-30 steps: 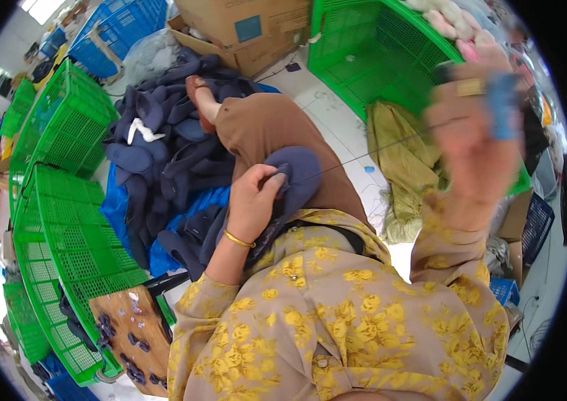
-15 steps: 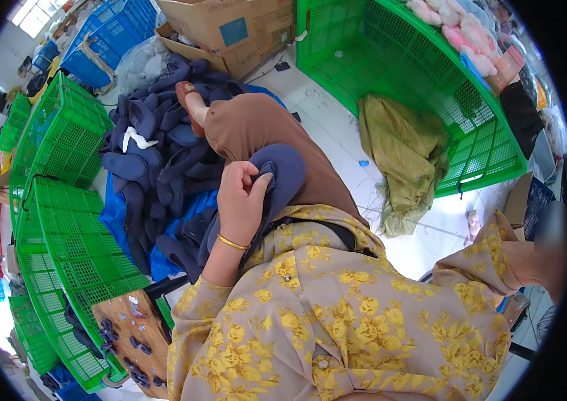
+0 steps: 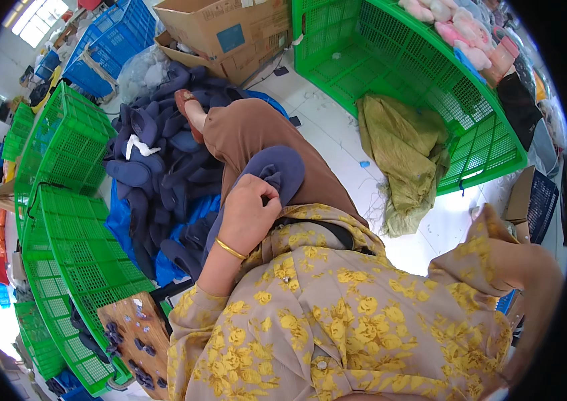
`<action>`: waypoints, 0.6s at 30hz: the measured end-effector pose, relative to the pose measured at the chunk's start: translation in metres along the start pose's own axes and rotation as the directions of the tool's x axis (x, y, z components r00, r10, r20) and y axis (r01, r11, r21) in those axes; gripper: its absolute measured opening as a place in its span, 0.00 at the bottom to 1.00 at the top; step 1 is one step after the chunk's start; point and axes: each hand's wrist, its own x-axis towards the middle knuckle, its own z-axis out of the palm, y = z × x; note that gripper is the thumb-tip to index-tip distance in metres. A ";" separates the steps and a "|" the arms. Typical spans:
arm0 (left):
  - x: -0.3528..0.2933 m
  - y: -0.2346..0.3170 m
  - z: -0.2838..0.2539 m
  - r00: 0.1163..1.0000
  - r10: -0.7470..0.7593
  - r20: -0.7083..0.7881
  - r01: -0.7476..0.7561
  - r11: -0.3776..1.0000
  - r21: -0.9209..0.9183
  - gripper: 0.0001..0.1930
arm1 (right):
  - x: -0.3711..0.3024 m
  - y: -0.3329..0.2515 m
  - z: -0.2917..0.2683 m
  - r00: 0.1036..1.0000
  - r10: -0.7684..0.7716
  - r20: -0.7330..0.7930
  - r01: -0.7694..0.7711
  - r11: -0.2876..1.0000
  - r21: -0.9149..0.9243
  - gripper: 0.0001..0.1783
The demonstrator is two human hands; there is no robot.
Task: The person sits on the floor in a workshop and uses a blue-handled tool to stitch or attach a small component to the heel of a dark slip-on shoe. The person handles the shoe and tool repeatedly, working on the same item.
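A navy slipper [image 3: 289, 160] lies across my lap on brown trousers, its rounded end facing away from me. A twisted bow-like piece of the same dark cloth stands on it. My left hand [image 3: 248, 210], with a gold bangle at the wrist, is closed on the slipper at this piece, fingers curled in. My right arm [image 3: 534, 287] is bent out to the right. Its blurred forearm runs down to the lower edge, where the fingers of that hand cannot be made out. Beyond my left hand, a heap of similar navy slippers [image 3: 156, 180] lies on blue sheeting.
Green plastic crates [image 3: 89, 247] line the left, and a large green crate [image 3: 397, 67] stands at the far right with an olive sack [image 3: 400, 160] against it. A wooden board [image 3: 126, 321] holds small dark bows. Cardboard boxes [image 3: 223, 40] stand beyond the heap.
My left hand has turned over the slipper, so its back now shows and the bow-like piece is more exposed. My right forearm has swung down toward the lower edge.
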 end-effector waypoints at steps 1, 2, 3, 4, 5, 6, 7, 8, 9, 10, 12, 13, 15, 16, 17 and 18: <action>0.001 -0.003 0.000 1.000 -0.010 0.016 0.011 1.000 -0.029 0.06 | -0.004 0.014 0.001 0.997 0.046 0.069 -0.044 0.999 -0.027 0.18; 0.000 -0.004 -0.003 0.996 -0.065 0.056 0.073 0.988 -0.140 0.06 | -0.006 0.028 0.002 0.986 0.101 0.130 -0.095 0.994 -0.053 0.19; 0.000 -0.005 -0.008 0.988 -0.119 0.098 0.140 0.960 -0.242 0.05 | -0.010 0.048 0.004 0.972 0.157 0.175 -0.144 0.986 -0.087 0.19; -0.008 -0.006 -0.014 0.977 -0.185 0.105 0.210 0.926 -0.315 0.05 | -0.018 0.080 0.006 0.958 0.208 0.198 -0.183 0.974 -0.137 0.19; -0.007 -0.004 -0.015 0.968 -0.190 0.162 0.241 0.886 -0.396 0.04 | -0.018 0.104 0.015 0.936 0.314 0.156 -0.273 0.932 -0.240 0.20; -0.010 -0.004 -0.019 0.957 -0.209 0.201 0.281 0.843 -0.458 0.04 | -0.020 0.139 0.021 0.906 0.409 0.113 -0.353 0.874 -0.334 0.20; -0.012 -0.004 -0.021 0.945 -0.223 0.241 0.319 0.795 -0.516 0.04 | -0.022 0.170 0.031 0.840 0.540 -0.045 -0.506 0.752 -0.424 0.18; -0.012 0.000 -0.028 0.917 -0.234 0.322 0.375 0.776 -0.506 0.03 | -0.036 0.201 0.037 0.828 0.553 -0.093 -0.514 0.681 -0.522 0.19; -0.015 -0.001 -0.028 0.918 -0.232 0.321 0.377 0.758 -0.532 0.04 | -0.050 0.228 0.042 0.818 0.559 -0.140 -0.515 0.601 -0.611 0.20; -0.017 -0.003 -0.028 0.919 -0.229 0.321 0.380 0.734 -0.563 0.04 | -0.055 0.245 0.047 0.795 0.583 -0.167 -0.539 0.552 -0.636 0.21; -0.021 -0.004 -0.029 0.916 -0.214 0.339 0.387 0.697 -0.604 0.04 | -0.062 0.264 0.052 0.751 0.621 -0.226 -0.576 0.447 -0.685 0.22; -0.021 -0.004 -0.030 0.918 -0.209 0.336 0.383 0.685 -0.620 0.04 | -0.061 0.265 0.053 0.752 0.631 -0.193 -0.537 0.416 -0.734 0.22; -0.021 -0.007 -0.030 0.923 -0.200 0.329 0.375 0.660 -0.651 0.03 | -0.057 0.266 0.051 0.746 0.653 -0.130 -0.451 0.351 -0.821 0.20; -0.020 -0.007 -0.030 0.924 -0.194 0.330 0.375 0.631 -0.679 0.03 | -0.056 0.266 0.050 0.742 0.657 -0.130 -0.470 0.372 -0.800 0.20; -0.020 -0.007 -0.029 0.925 -0.189 0.331 0.375 0.601 -0.706 0.03 | -0.055 0.265 0.049 0.738 0.662 -0.130 -0.489 0.393 -0.779 0.20; -0.019 -0.006 -0.027 0.926 -0.183 0.332 0.374 0.569 -0.732 0.02 | -0.055 0.265 0.048 0.735 0.666 -0.130 -0.507 0.412 -0.757 0.20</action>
